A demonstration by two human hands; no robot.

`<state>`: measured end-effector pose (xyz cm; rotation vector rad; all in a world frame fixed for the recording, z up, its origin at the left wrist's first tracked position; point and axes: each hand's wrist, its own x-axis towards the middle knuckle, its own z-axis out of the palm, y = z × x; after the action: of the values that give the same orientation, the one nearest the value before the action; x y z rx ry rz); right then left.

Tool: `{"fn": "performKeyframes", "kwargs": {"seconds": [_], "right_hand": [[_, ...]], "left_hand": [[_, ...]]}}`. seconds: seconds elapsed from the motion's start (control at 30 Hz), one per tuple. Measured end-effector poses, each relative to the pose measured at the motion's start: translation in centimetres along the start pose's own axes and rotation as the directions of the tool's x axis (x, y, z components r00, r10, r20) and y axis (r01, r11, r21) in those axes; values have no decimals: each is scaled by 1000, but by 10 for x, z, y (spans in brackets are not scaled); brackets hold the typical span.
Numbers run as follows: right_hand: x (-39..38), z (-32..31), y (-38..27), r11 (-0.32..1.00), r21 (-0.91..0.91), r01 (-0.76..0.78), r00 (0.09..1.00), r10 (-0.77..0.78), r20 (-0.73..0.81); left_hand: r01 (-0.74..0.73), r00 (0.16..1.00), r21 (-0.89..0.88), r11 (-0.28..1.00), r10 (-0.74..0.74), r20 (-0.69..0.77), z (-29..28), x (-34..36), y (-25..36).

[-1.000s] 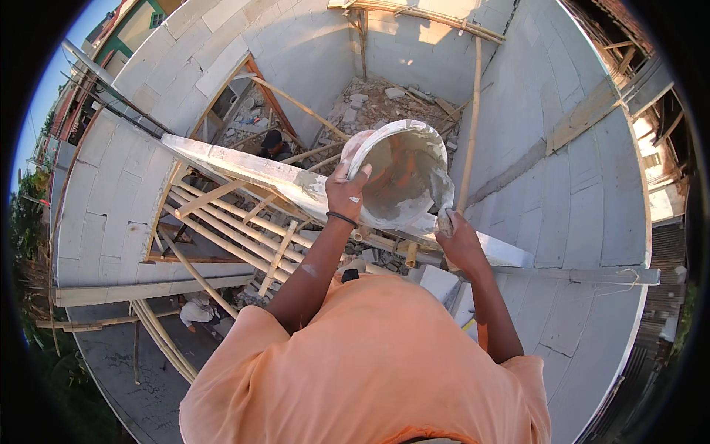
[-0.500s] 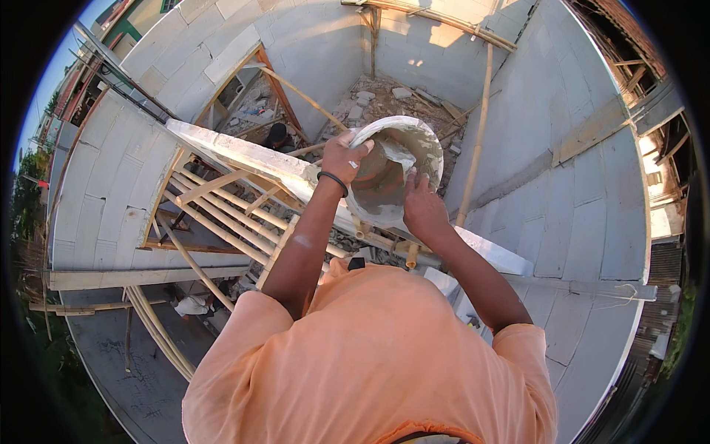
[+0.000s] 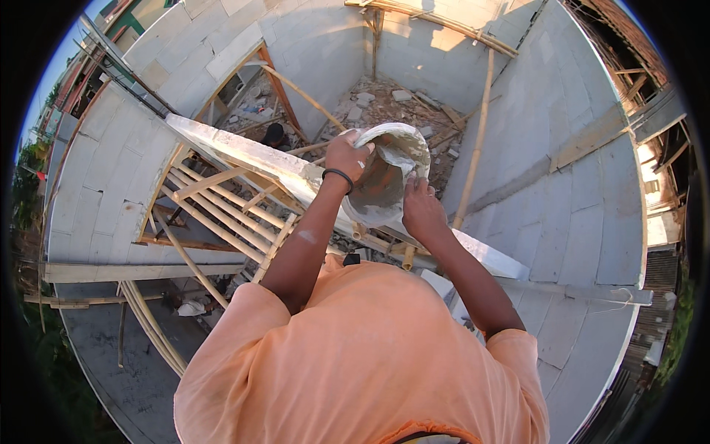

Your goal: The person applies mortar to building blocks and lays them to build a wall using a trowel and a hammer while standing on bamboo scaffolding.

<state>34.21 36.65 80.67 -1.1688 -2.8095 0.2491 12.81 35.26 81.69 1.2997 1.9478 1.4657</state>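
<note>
A round bucket (image 3: 376, 198), its rim and inside smeared with grey mortar, is held up tilted in front of me above the top of a wall. My left hand (image 3: 347, 157), with a dark band on the wrist, is closed on the bucket's left rim. Inside the bucket, near its right side, shows a pale flat scraper-like piece (image 3: 396, 158) coated with mortar. Closed at the lower end of this piece is my right hand (image 3: 423, 211), by the right rim. The fingers partly hide the grip, and the piece's exact kind is unclear.
Below the bucket runs the narrow wall top (image 3: 244, 154). Bamboo poles (image 3: 222, 214) form a scaffold at the left, and a long pole (image 3: 477, 140) leans at the right. Rubble (image 3: 384, 107) covers the floor far below. A person's dark head (image 3: 275, 135) shows beneath the wall.
The bucket has turned a little and shifted slightly left, so its mouth looks narrower. Both hands keep their places on it, and the pale piece sits nearer the right rim.
</note>
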Motion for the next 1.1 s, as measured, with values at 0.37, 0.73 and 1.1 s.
{"fn": "performKeyframes", "kwargs": {"seconds": [0.37,0.73,1.1], "right_hand": [[12,5,-11,997,48,55,905,-70,421],[-5,1,30,911,355,-209,811,-41,583],[-18,14,18,928,339,-156,891,-16,453]], "left_hand": [[-120,970,78,990,100,223,8,-4,-1],[-58,931,-50,997,72,358,2,-9,4],[-97,932,-119,988,132,339,14,-4,5]]}}
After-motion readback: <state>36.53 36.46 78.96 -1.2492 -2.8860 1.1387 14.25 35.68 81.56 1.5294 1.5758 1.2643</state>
